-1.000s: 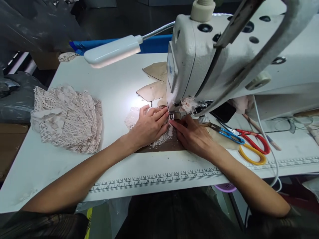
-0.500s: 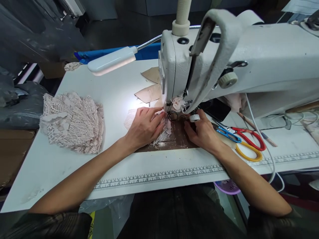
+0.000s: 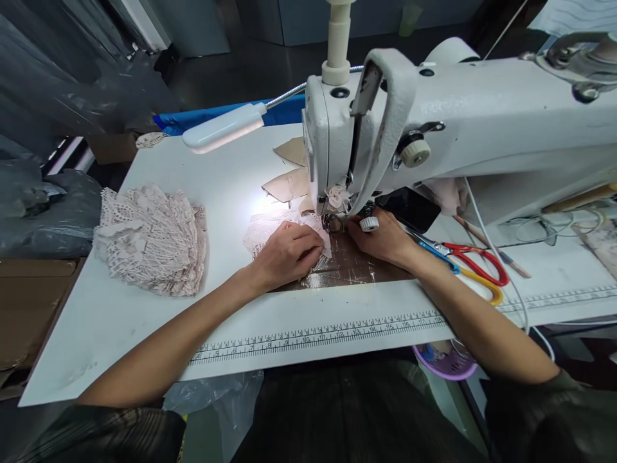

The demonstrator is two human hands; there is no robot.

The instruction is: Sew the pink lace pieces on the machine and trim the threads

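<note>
My left hand [image 3: 290, 253] rests on the machine bed with its fingers bent together, closed on the edge of a pale pink lace piece [image 3: 260, 233]. The lace spreads out behind and left of the hand and reaches the presser foot [image 3: 332, 223] of a white sewing machine [image 3: 328, 128]. Close to the foot's right side is my right hand [image 3: 380, 239], fingertips drawn together; whatever they hold is hidden. A white ribbed knob [image 3: 369, 224] stands in front of its fingers. Above the foot, a pale fabric flower [image 3: 338, 197] is fixed to the machine.
A heap of lace [image 3: 149, 241] lies at the left of the table. Tan paper patterns [image 3: 286, 185] sit behind the lace piece. Red-handled scissors [image 3: 482, 260], yellow handles [image 3: 489, 286] and a dark phone [image 3: 409, 209] are on the right. A ruler strip [image 3: 313, 337] runs along the front edge.
The left hand's fingers have curled in, and more of the lace now shows spread out behind it. My right hand has come nearer the presser foot. The view has shifted slightly.
</note>
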